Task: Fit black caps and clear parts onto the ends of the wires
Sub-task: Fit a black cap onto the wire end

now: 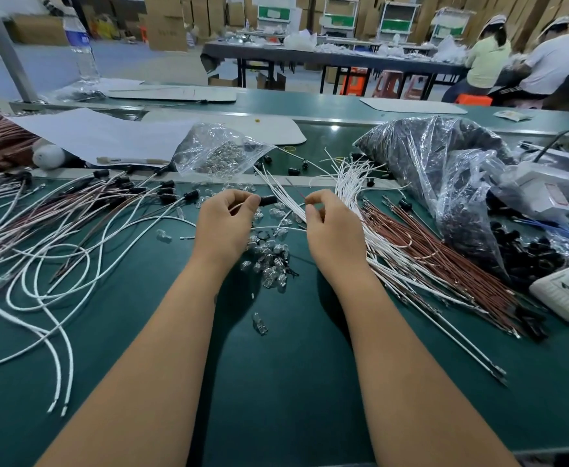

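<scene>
My left hand pinches a black cap together with a white wire that loops back through its fingers. My right hand has its fingers curled, pinching the thin end of a wire just right of the cap. A heap of small clear parts lies on the green table between and below both hands. Bare white and brown wires fan out to the right. Wires with black caps fitted lie in a tangle on the left.
A clear bag of clear parts sits behind my hands. A big plastic bag of black caps lies at right, with loose caps spilled beside it. White paper, a water bottle, and people seated at a far table are behind.
</scene>
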`<state>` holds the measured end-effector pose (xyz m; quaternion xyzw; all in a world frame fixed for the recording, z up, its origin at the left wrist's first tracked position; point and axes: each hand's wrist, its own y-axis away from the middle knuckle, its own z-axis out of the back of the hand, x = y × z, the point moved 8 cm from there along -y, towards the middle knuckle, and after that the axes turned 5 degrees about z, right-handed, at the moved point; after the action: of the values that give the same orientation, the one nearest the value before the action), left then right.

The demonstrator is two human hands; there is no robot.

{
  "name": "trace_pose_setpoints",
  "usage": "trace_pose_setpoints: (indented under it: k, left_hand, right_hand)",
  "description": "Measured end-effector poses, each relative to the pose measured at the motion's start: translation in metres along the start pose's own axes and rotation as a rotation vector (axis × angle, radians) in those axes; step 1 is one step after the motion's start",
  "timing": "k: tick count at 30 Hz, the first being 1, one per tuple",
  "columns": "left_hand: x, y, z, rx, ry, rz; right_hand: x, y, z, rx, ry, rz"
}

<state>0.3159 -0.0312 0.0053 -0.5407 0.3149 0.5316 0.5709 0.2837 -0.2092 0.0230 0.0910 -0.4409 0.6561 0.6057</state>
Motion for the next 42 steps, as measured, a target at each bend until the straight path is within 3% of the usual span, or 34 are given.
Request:
trace_pose_setpoints:
  k: [10,26,42]
  left_hand:
    - [-0.002,0.003,-0.002,0.042,0.121,0.048]
    - [-0.004,0.004,-0.007,0.099,0.100,0.046]
    - [-0.008,0.007,-0.009,0.133,0.114,0.026]
  right_hand:
    - [-0.002,0.000,0.010,-0.081,-0.100,-0.028]
    - [-0.001,0.001,0.021,-0.170,-0.107,-0.036]
    - [0.003,0.002,0.016,-0.131,-0.121,-0.020]
